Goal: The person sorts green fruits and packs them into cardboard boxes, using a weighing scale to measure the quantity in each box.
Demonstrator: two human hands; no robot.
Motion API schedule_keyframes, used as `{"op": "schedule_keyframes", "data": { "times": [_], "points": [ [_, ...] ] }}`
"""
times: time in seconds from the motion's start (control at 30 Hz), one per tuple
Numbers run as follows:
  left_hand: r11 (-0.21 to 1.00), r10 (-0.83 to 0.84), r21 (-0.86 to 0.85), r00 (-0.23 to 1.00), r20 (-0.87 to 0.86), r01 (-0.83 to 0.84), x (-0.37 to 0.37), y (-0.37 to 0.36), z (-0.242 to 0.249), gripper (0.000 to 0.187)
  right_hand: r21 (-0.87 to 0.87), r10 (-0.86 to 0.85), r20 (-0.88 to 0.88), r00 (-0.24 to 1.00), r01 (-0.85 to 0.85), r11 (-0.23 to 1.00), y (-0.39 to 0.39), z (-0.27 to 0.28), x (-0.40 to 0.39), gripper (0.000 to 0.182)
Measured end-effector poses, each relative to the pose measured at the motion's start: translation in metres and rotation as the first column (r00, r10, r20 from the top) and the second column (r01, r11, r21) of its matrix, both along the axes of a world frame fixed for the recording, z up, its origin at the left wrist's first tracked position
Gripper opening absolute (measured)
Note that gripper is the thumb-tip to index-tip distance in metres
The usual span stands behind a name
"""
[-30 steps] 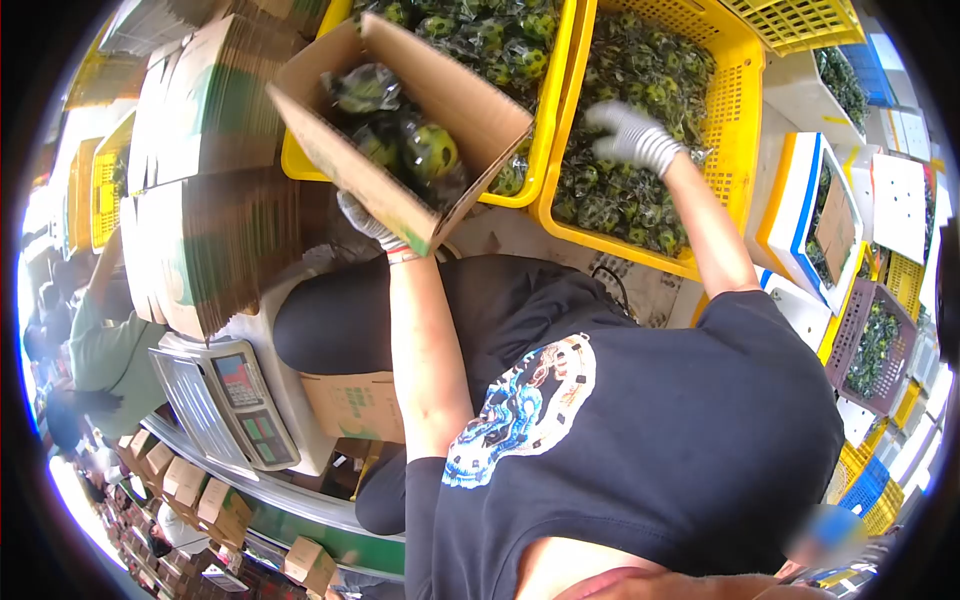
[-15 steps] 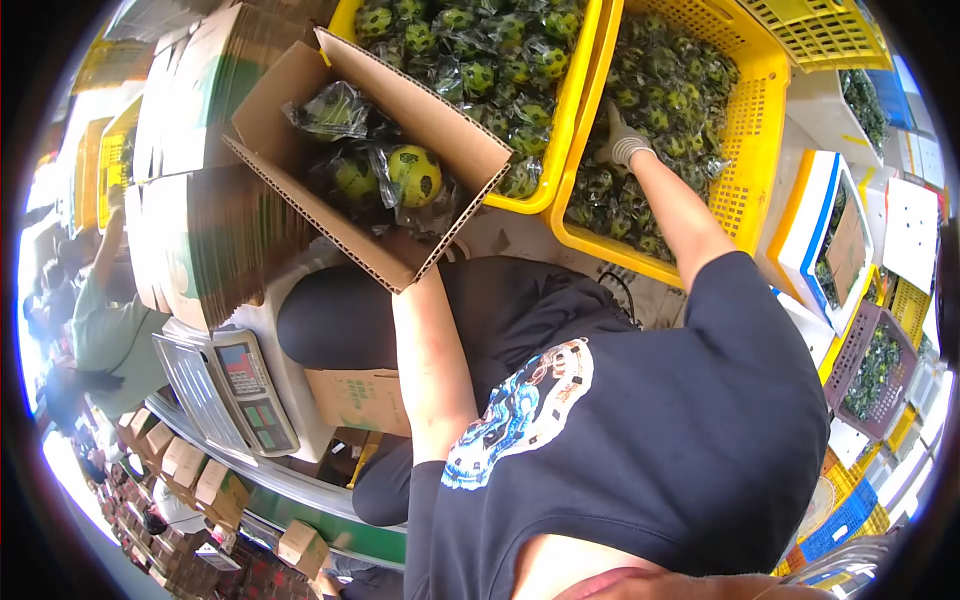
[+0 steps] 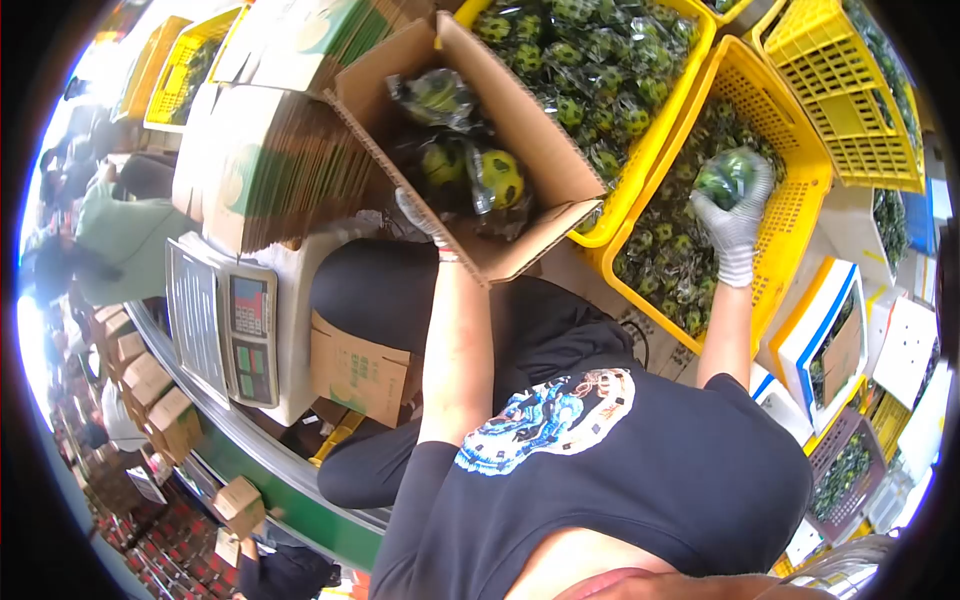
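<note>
My gloved right hand (image 3: 735, 215) is closed round a green fruit in clear plastic wrap (image 3: 728, 178), raised over the right yellow crate (image 3: 815, 165). Below it in that crate lie many more wrapped green fruits (image 3: 640, 255). My left hand (image 3: 422, 220), also gloved, grips the near side wall of an open cardboard box (image 3: 545, 150), which is tilted above my knee. Inside the box are a few wrapped fruits, one of them a yellow-green fruit with dark patches (image 3: 500, 178). The fingertips of my left hand are partly hidden.
A second yellow crate (image 3: 655, 130) full of wrapped fruit adjoins the first. Flattened cartons (image 3: 270, 165) are stacked at the left, beside a digital scale (image 3: 250, 315). White foam boxes (image 3: 825, 335) stand at the right. People and small cartons line a conveyor at lower left.
My right hand has come up out of the fruit in the right crate, now holding one wrapped fruit. My left hand shows on the box's side wall. The whole view has shifted.
</note>
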State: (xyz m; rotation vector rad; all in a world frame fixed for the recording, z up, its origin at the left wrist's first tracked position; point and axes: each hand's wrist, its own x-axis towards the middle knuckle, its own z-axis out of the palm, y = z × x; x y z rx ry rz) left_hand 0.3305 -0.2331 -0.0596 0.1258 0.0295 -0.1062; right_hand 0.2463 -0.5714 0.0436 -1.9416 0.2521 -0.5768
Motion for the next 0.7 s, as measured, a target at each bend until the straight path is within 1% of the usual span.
{"op": "schedule_keyframes", "data": {
  "times": [0.03, 0.1, 0.17, 0.2, 0.23, 0.27, 0.3, 0.33, 0.37, 0.43, 0.5, 0.53, 0.57, 0.63, 0.67, 0.7],
  "points": [
    [1.0, -0.016, -0.007, 1.0, 0.011, 0.016, 0.002, -0.005, 0.0, 0.071, -0.172, 0.043, 0.185, 0.982, -0.01, 0.985, 0.023, 0.039, 0.007, 0.061],
    [0.998, -0.05, -0.036, 0.998, 0.029, 0.051, 0.003, -0.017, 0.002, 0.071, -0.306, 0.216, 0.137, 0.967, -0.166, 0.937, 0.053, 0.086, 0.011, 0.061],
    [0.996, -0.074, -0.049, 0.996, 0.049, 0.077, -0.001, -0.02, 0.006, 0.071, -0.439, 0.392, 0.064, 0.918, -0.327, 0.837, 0.079, 0.122, 0.012, 0.062],
    [0.996, -0.072, -0.053, 0.996, 0.061, 0.076, -0.004, -0.018, 0.009, 0.071, -0.499, 0.475, 0.02, 0.88, -0.403, 0.768, 0.092, 0.138, 0.016, 0.062],
    [0.979, -0.012, 0.204, 1.0, 0.024, 0.007, -0.008, -0.015, 0.013, 0.084, -0.552, 0.549, -0.03, 0.835, -0.472, 0.688, 0.105, 0.153, 0.02, 0.063],
    [0.974, 0.025, 0.227, 1.0, 0.011, -0.027, -0.012, -0.012, 0.019, 0.084, -0.524, 0.671, -0.165, 0.723, -0.64, 0.561, 0.118, 0.169, 0.028, 0.063],
    [0.967, 0.061, 0.25, 0.998, -0.004, -0.058, -0.014, -0.009, 0.023, 0.085, -0.471, 0.76, -0.295, 0.579, -0.78, 0.412, 0.128, 0.181, 0.035, 0.065],
    [0.999, -0.014, 0.04, 0.999, 0.035, 0.013, -0.01, -0.002, 0.001, 0.085, -0.419, 0.735, -0.438, 0.518, -0.841, 0.343, 0.131, 0.188, 0.036, 0.062],
    [1.0, -0.003, -0.019, 1.0, 0.03, 0.003, -0.006, 0.002, -0.002, 0.086, -0.456, 0.781, -0.336, 0.526, -0.817, 0.353, 0.135, 0.189, 0.035, 0.059],
    [0.998, 0.035, -0.042, 0.999, -0.006, -0.036, -0.009, 0.007, -0.002, 0.086, -0.338, 0.765, -0.27, 0.584, -0.802, 0.493, 0.13, 0.191, 0.026, 0.057],
    [0.986, 0.026, -0.168, 0.998, 0.063, -0.015, -0.015, 0.011, 0.026, 0.077, -0.367, 0.634, -0.3, 0.713, -0.7, 0.613, 0.107, 0.176, 0.017, 0.056],
    [0.974, 0.028, -0.226, 0.994, 0.102, -0.004, -0.016, 0.013, 0.035, 0.072, -0.308, 0.571, -0.402, 0.716, -0.693, 0.652, 0.088, 0.163, 0.014, 0.058],
    [0.957, 0.022, -0.29, 0.989, 0.149, 0.023, -0.016, 0.014, 0.035, 0.073, -0.253, 0.506, -0.501, 0.703, -0.677, 0.691, 0.071, 0.147, 0.01, 0.059],
    [0.912, 0.039, -0.404, 0.968, 0.246, 0.066, -0.015, 0.015, 0.034, 0.076, -0.21, 0.33, -0.699, 0.634, -0.624, 0.753, 0.051, 0.114, 0.0, 0.068],
    [0.909, 0.069, -0.416, 0.968, 0.243, 0.04, -0.014, 0.018, 0.044, 0.075, -0.351, 0.327, -0.63, 0.704, -0.634, 0.689, 0.046, 0.098, -0.006, 0.073],
    [0.841, 0.08, -0.516, 0.907, 0.413, 0.161, -0.01, 0.022, 0.041, 0.072, -0.48, 0.351, -0.548, 0.759, -0.629, 0.611, 0.047, 0.084, -0.006, 0.078]
  ]
}}
